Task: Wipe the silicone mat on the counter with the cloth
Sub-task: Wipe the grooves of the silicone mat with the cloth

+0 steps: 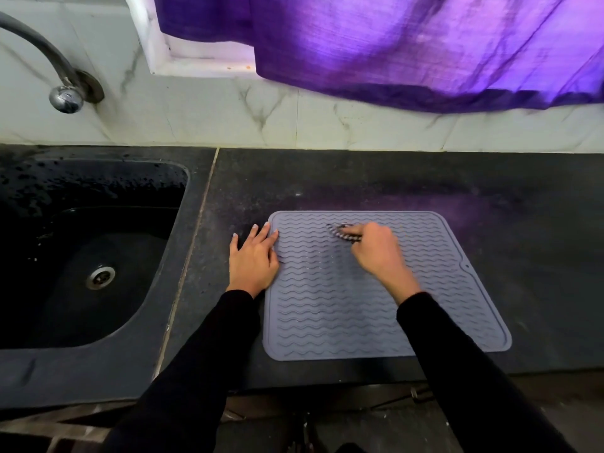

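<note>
A grey silicone mat (343, 322) with wavy ridges lies flat on the dark counter (392, 181), to the right of the sink. My right hand (376, 250) grips a small bunched striped cloth (340, 232) and presses it on the mat's far middle. Most of the cloth is hidden under my fingers. My left hand (253, 256) lies flat with straight fingers on the mat's left edge, partly on the counter.
A black sink (49, 289) with a drain (100, 277) sits at the left, and a tap (62, 83) juts from the marble-tiled wall. A purple curtain (408, 44) hangs above the counter's back. The counter's front edge runs just below the mat.
</note>
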Demonstrator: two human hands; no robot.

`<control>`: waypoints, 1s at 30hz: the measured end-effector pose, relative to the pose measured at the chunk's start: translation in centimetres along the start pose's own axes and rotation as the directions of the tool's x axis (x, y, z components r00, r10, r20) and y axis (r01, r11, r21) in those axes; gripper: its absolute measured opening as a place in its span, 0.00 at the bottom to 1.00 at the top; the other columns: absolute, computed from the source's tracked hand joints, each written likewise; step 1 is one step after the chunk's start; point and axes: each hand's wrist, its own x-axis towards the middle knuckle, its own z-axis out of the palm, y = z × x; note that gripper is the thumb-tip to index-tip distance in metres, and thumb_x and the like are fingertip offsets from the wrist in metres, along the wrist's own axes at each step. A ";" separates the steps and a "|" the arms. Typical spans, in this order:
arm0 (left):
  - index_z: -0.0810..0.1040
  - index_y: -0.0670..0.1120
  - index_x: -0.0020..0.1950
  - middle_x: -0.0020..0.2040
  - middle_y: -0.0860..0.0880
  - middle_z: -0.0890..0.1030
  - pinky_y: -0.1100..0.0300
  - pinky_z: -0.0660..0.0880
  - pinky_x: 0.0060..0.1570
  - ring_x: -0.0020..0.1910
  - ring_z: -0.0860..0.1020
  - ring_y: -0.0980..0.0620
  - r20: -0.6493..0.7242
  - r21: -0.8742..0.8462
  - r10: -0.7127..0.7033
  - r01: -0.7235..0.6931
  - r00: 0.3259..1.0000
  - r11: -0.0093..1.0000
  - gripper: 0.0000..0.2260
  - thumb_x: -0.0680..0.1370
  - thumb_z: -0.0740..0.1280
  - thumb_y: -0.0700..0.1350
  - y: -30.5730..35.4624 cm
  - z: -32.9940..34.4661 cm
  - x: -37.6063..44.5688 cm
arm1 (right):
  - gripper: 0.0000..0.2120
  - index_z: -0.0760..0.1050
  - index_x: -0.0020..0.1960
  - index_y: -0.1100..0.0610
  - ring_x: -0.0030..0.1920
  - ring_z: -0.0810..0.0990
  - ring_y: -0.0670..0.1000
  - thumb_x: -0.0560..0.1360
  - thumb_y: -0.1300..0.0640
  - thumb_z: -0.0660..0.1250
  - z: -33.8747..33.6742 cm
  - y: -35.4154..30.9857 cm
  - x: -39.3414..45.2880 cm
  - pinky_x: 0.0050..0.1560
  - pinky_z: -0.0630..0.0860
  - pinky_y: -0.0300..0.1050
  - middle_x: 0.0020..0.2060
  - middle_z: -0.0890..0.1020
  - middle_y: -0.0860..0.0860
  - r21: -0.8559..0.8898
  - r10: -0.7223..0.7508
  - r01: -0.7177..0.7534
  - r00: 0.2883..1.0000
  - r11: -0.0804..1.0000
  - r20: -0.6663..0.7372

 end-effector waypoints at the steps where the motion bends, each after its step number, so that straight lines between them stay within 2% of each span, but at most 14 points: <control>1: 0.67 0.52 0.71 0.74 0.51 0.63 0.43 0.48 0.72 0.74 0.57 0.51 -0.009 0.007 -0.008 0.009 1.000 1.000 0.20 0.79 0.55 0.46 0.1 -0.2 -0.1 | 0.24 0.76 0.62 0.46 0.57 0.79 0.58 0.71 0.66 0.60 0.5 -0.8 -1.3 0.59 0.75 0.48 0.56 0.81 0.54 0.005 -0.113 0.113 0.993 0.994 0.020; 4: 0.66 0.52 0.71 0.75 0.49 0.62 0.42 0.48 0.72 0.75 0.56 0.50 -0.021 0.008 -0.070 0.071 0.997 0.997 0.20 0.79 0.54 0.48 0.7 -0.4 -1.0 | 0.26 0.73 0.65 0.46 0.65 0.72 0.52 0.73 0.69 0.61 2.8 -1.5 -5.2 0.65 0.70 0.47 0.67 0.73 0.49 -0.147 -0.363 0.381 0.922 0.913 0.134; 6: 0.61 0.51 0.74 0.76 0.48 0.58 0.42 0.46 0.71 0.76 0.52 0.49 0.025 0.019 -0.085 0.084 0.996 0.996 0.21 0.80 0.52 0.50 1.3 -0.1 -2.1 | 0.25 0.71 0.66 0.45 0.67 0.67 0.52 0.75 0.66 0.60 4.1 -0.6 -6.3 0.65 0.66 0.49 0.70 0.68 0.49 -0.253 -0.430 0.449 0.893 0.857 0.130; 11: 0.54 0.51 0.76 0.77 0.50 0.53 0.41 0.43 0.71 0.76 0.49 0.50 0.103 0.070 -0.085 0.078 0.991 0.995 0.22 0.82 0.47 0.52 1.6 0.1 -3.1 | 0.14 0.83 0.41 0.46 0.43 0.82 0.53 0.64 0.58 0.62 4.2 1.9 -6.3 0.40 0.78 0.45 0.47 0.85 0.50 -0.444 -0.505 0.469 0.862 0.763 0.042; 13: 0.54 0.51 0.76 0.77 0.50 0.53 0.40 0.44 0.71 0.76 0.49 0.51 0.117 0.084 -0.094 0.085 0.989 0.993 0.22 0.82 0.47 0.52 1.7 -0.1 -3.1 | 0.12 0.83 0.40 0.48 0.44 0.81 0.53 0.63 0.58 0.63 3.6 2.7 -6.2 0.41 0.77 0.46 0.47 0.85 0.50 -0.497 -0.521 0.469 0.853 0.730 0.039; 16: 0.54 0.51 0.76 0.77 0.50 0.53 0.40 0.45 0.71 0.76 0.49 0.50 0.135 0.108 -0.108 0.094 0.985 0.990 0.22 0.82 0.46 0.53 2.0 -0.4 -3.2 | 0.11 0.81 0.50 0.53 0.54 0.77 0.55 0.72 0.61 0.62 2.2 2.5 -5.7 0.52 0.73 0.49 0.54 0.81 0.52 -0.512 -0.445 0.421 0.892 0.748 0.082; 18: 0.53 0.50 0.76 0.77 0.49 0.54 0.40 0.45 0.71 0.76 0.50 0.49 0.139 0.095 -0.102 0.089 0.985 0.992 0.22 0.82 0.46 0.53 2.1 -0.5 -3.3 | 0.13 0.80 0.55 0.55 0.57 0.77 0.57 0.74 0.63 0.61 0.8 3.3 -4.5 0.56 0.73 0.49 0.54 0.81 0.54 -0.345 -0.220 0.205 0.976 0.916 -0.004; 19: 0.53 0.50 0.76 0.77 0.49 0.54 0.41 0.45 0.72 0.76 0.50 0.49 0.136 0.057 -0.100 0.093 0.986 0.994 0.22 0.82 0.46 0.52 2.0 -0.6 -3.4 | 0.15 0.81 0.54 0.55 0.55 0.79 0.57 0.73 0.64 0.61 0.0 4.0 -3.9 0.55 0.74 0.48 0.52 0.83 0.54 -0.132 -0.023 0.016 0.998 0.991 -0.056; 20: 0.53 0.50 0.76 0.77 0.48 0.55 0.41 0.45 0.72 0.76 0.50 0.50 0.124 0.000 -0.106 0.107 0.987 0.994 0.22 0.82 0.47 0.52 2.0 -0.6 -3.6 | 0.18 0.82 0.54 0.54 0.53 0.80 0.56 0.71 0.66 0.60 -0.6 4.9 -3.2 0.53 0.76 0.46 0.49 0.84 0.53 0.140 0.152 -0.143 0.987 0.980 -0.052; 22: 0.53 0.50 0.76 0.77 0.48 0.55 0.43 0.45 0.73 0.76 0.51 0.50 0.084 -0.096 -0.121 0.128 0.989 0.987 0.23 0.81 0.46 0.53 1.8 -0.6 -4.2 | 0.21 0.81 0.55 0.57 0.50 0.80 0.53 0.69 0.70 0.58 -1.0 5.8 -3.3 0.48 0.76 0.43 0.45 0.84 0.52 0.589 0.312 -0.247 0.950 0.769 -0.009; 23: 0.53 0.50 0.76 0.77 0.47 0.56 0.44 0.45 0.73 0.76 0.51 0.50 0.069 -0.108 -0.116 0.123 0.991 0.987 0.24 0.80 0.44 0.55 1.7 -0.4 -4.6 | 0.21 0.81 0.56 0.58 0.51 0.80 0.52 0.70 0.72 0.58 -0.6 5.4 -3.8 0.48 0.74 0.41 0.46 0.84 0.52 0.625 0.277 -0.201 0.960 0.754 -0.026; 25: 0.56 0.50 0.75 0.76 0.46 0.56 0.45 0.45 0.72 0.76 0.52 0.50 0.034 -0.099 -0.097 0.100 0.995 0.990 0.29 0.76 0.40 0.59 1.7 -0.2 -5.2 | 0.21 0.80 0.57 0.55 0.55 0.79 0.50 0.71 0.72 0.60 0.6 3.5 -5.3 0.54 0.71 0.36 0.53 0.83 0.52 0.422 0.055 -0.018 0.996 0.906 -0.077; 27: 0.62 0.50 0.73 0.75 0.45 0.60 0.44 0.48 0.72 0.75 0.56 0.48 -0.063 -0.115 -0.070 0.063 0.996 0.991 0.28 0.76 0.45 0.58 2.0 -0.2 -5.4 | 0.23 0.78 0.60 0.51 0.58 0.77 0.49 0.72 0.71 0.61 2.1 2.0 -6.6 0.58 0.70 0.38 0.59 0.80 0.49 0.212 -0.097 0.110 0.993 0.971 -0.070; 30: 0.77 0.49 0.61 0.63 0.47 0.77 0.43 0.65 0.66 0.64 0.73 0.48 -0.203 -0.192 0.144 -0.184 0.969 0.964 0.17 0.77 0.57 0.52 3.7 -0.5 -4.7 | 0.23 0.76 0.62 0.51 0.62 0.73 0.50 0.71 0.69 0.63 3.1 2.0 -7.0 0.64 0.68 0.42 0.62 0.78 0.49 0.092 -0.090 0.105 0.985 0.990 -0.148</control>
